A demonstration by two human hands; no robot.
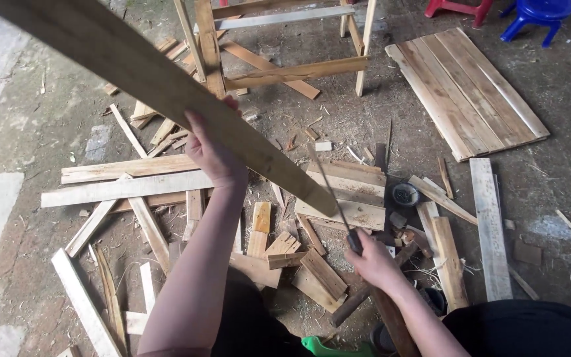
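- A scatter of pale wood offcuts (127, 188) lies on the dusty concrete floor (34, 119) at the left, long strips crossing each other flat on the ground.
- The left hand (214, 153) is raised and wrapped around the underside of a long plank (160, 89), gripping it firmly; the plank slants from the upper left corner down toward the middle, held clear of the floor.
- The plank's lower end (318, 198) hangs above a short stack of boards (348, 192) (it overlaps them in the head view, and I cannot tell whether it touches).
- A wooden trestle frame (279, 46) stands behind, at the top centre.
- The right hand (373, 261) is clenched on the dark handle of a thin saw (332, 198), whose narrow blade runs up to the plank's lower end.
- A small dark round tin (406, 194) sits just right of the board stack.
- A panel of joined slats (467, 89) lies flat at the upper right, with a single white board (490, 228) below it.
- A blue plastic stool (538, 16) stands at the top right edge.
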